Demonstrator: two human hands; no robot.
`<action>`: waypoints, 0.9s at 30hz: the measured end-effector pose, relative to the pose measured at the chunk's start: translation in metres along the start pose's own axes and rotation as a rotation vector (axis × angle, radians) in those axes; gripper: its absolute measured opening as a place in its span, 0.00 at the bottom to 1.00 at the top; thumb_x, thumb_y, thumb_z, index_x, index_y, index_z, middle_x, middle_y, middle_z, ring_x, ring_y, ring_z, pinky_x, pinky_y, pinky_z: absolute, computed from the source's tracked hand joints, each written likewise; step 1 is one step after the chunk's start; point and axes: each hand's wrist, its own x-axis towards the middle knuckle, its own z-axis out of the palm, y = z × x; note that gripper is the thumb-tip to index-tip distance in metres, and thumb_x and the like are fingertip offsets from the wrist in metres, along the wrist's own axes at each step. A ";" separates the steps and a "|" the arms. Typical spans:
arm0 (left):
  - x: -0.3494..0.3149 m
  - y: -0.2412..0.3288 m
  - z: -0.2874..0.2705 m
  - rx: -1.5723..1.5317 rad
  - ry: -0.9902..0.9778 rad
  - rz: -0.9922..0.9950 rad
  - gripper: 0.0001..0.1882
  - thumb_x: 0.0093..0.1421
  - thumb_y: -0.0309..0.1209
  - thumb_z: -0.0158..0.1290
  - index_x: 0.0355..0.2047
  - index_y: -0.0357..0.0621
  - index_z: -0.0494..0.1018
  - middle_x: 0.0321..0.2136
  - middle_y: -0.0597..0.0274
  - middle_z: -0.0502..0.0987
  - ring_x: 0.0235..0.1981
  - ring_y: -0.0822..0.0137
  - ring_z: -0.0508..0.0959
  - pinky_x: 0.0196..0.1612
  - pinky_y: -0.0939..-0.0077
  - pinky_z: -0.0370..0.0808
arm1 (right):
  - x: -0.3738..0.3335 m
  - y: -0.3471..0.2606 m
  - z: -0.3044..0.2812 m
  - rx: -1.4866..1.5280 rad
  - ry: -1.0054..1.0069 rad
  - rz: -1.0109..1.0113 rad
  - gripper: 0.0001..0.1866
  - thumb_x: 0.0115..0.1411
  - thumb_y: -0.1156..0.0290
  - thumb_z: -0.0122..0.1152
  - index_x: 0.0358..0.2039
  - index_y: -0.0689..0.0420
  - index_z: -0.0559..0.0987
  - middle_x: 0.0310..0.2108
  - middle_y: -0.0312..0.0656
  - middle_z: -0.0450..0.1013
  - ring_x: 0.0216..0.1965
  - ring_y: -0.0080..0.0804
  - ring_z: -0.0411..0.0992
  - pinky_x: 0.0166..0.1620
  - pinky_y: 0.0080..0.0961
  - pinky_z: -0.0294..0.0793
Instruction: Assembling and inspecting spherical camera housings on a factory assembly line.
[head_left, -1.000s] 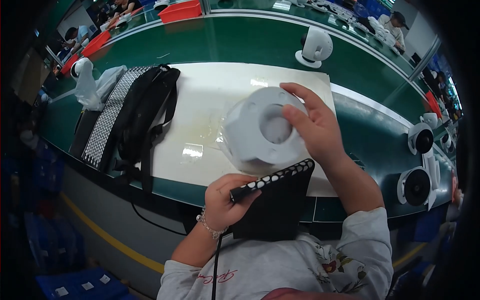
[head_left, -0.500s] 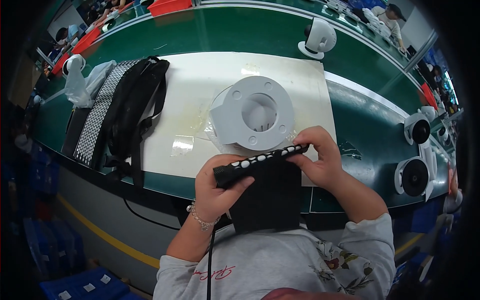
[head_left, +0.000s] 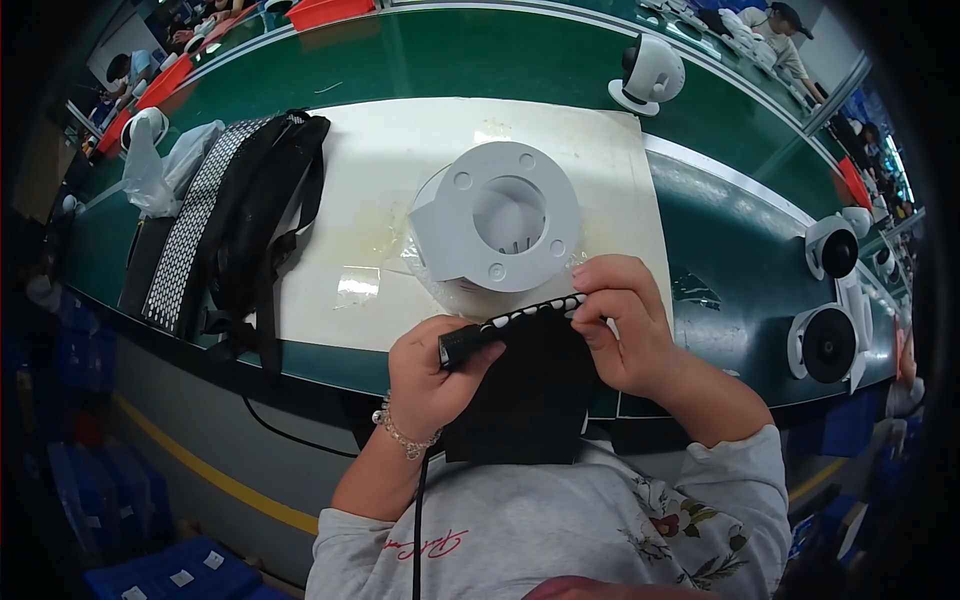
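Black piece (head_left: 516, 400), white-dotted along its upper edge, held just nearside of a white ring-topped housing (head_left: 455, 240) on a pale board (head_left: 350, 200), left hand (head_left: 428, 372) clasping its left end between thumb and fingers, right hand's (head_left: 628, 322) fingertips pinching its right.

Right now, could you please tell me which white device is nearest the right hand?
The white device on the pale board, close by the right hand, its holed ring facing up; the other white devices sit farther away, off the board.
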 end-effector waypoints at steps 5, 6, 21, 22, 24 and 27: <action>0.002 0.003 0.000 0.013 0.005 -0.034 0.07 0.43 0.21 0.59 0.24 0.35 0.72 0.19 0.60 0.73 0.17 0.69 0.72 0.21 0.80 0.67 | 0.004 0.001 0.005 -0.003 0.039 -0.071 0.19 0.45 0.83 0.58 0.37 0.55 0.65 0.35 0.41 0.68 0.37 0.37 0.67 0.39 0.28 0.65; 0.002 0.003 0.000 0.014 -0.001 -0.031 0.07 0.43 0.21 0.58 0.24 0.35 0.72 0.18 0.59 0.72 0.17 0.68 0.71 0.21 0.79 0.67 | 0.005 0.000 0.005 -0.062 -0.027 -0.106 0.22 0.46 0.85 0.57 0.40 0.54 0.61 0.33 0.41 0.68 0.36 0.38 0.68 0.38 0.28 0.66; 0.001 -0.002 0.000 0.018 -0.021 0.053 0.08 0.42 0.21 0.59 0.24 0.39 0.71 0.19 0.59 0.72 0.17 0.65 0.72 0.21 0.78 0.67 | 0.014 -0.003 0.023 0.064 -0.032 -0.389 0.24 0.46 0.85 0.53 0.43 0.50 0.61 0.37 0.43 0.64 0.29 0.36 0.68 0.30 0.28 0.67; 0.000 -0.003 0.000 0.018 -0.025 0.059 0.08 0.42 0.21 0.59 0.24 0.39 0.71 0.19 0.59 0.72 0.17 0.65 0.72 0.21 0.78 0.67 | 0.014 -0.004 0.023 0.065 -0.035 -0.393 0.24 0.46 0.85 0.53 0.43 0.50 0.61 0.37 0.43 0.64 0.29 0.36 0.68 0.30 0.28 0.67; 0.002 0.000 -0.002 0.015 -0.031 0.035 0.08 0.42 0.21 0.59 0.23 0.39 0.71 0.19 0.59 0.72 0.18 0.65 0.72 0.21 0.78 0.68 | 0.010 -0.006 0.024 0.122 -0.068 -0.379 0.22 0.47 0.84 0.52 0.42 0.50 0.62 0.37 0.44 0.64 0.29 0.37 0.68 0.29 0.29 0.67; 0.002 0.002 -0.003 0.020 -0.039 -0.007 0.08 0.42 0.21 0.59 0.23 0.38 0.71 0.20 0.59 0.72 0.18 0.65 0.73 0.22 0.78 0.68 | 0.012 -0.009 0.019 0.260 -0.103 -0.348 0.21 0.47 0.86 0.52 0.41 0.52 0.63 0.35 0.44 0.63 0.29 0.36 0.67 0.28 0.25 0.67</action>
